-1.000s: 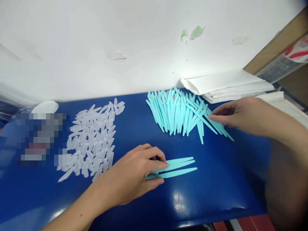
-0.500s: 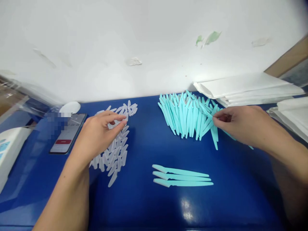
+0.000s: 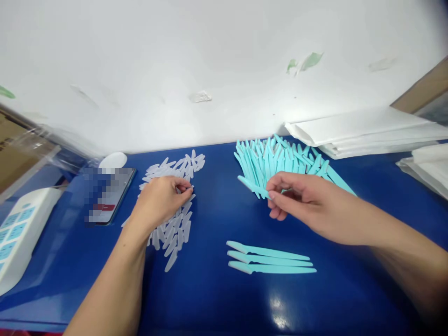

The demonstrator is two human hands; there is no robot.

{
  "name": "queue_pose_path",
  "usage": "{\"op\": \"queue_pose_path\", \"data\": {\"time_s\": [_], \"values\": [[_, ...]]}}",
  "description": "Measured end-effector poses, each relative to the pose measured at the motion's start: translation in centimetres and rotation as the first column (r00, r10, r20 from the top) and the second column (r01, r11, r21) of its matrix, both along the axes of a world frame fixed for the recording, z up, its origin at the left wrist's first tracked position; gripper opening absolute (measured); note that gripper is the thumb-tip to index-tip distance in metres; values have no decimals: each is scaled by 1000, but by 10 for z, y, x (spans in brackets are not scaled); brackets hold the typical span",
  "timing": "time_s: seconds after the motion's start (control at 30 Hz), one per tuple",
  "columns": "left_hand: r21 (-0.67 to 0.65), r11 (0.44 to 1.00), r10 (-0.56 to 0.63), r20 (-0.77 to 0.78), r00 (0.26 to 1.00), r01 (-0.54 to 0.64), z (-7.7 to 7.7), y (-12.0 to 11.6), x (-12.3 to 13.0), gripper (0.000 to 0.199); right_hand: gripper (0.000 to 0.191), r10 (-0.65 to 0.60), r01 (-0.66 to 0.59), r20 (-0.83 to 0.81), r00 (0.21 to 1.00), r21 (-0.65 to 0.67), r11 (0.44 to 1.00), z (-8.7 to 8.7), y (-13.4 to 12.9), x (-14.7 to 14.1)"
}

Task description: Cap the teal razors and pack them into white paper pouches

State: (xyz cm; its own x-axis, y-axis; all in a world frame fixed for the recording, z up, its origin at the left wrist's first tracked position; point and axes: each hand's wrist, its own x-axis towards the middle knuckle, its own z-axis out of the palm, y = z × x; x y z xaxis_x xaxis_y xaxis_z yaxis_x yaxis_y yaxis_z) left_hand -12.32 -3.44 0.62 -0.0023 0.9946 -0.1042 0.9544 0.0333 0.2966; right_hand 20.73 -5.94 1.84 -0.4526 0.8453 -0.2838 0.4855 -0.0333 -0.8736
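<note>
My right hand (image 3: 297, 198) pinches a turquoise razor (image 3: 250, 185), its head pointing left, in front of a heap of similar razors (image 3: 268, 161). Over a spread of translucent caps (image 3: 171, 231), my left hand (image 3: 166, 198) has thumb and forefinger pressed together; a small pale piece, seemingly a cap, shows at the fingertips. Three turquoise razors (image 3: 273, 258) lie side by side nearer the front, heads to the left.
A phone (image 3: 117, 196) and a white round object (image 3: 113, 160) lie left of the caps. Farther left is a white power strip (image 3: 24, 228). White packaging sheets (image 3: 367, 133) rest at the back right, against the white wall.
My right hand has moved left from the heap, bringing one razor with it. My left thumb and forefinger have closed together over the caps. The view has shifted slightly.
</note>
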Motion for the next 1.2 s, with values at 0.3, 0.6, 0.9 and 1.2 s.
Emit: {"op": "queue_pose_path", "data": {"time_s": [0.3,0.6,0.9,1.2], "values": [[15,1000,-19,376,926,14,10,-12,14,35,33,62,-67,-36,997,-161,985,-4,5,-18],[-156,984,176,908,379,-84,-11,-26,60,36,26,62,-77,-74,995,-219,973,-9,-5,-18],[-160,977,202,910,363,-143,-12,-26,58,33,32,57,-73,-78,995,-217,974,-14,-7,-12],[-182,977,209,909,362,-107,-16,-32,67,32,24,50,-65,-81,995,-195,979,-10,-6,-13]]}}
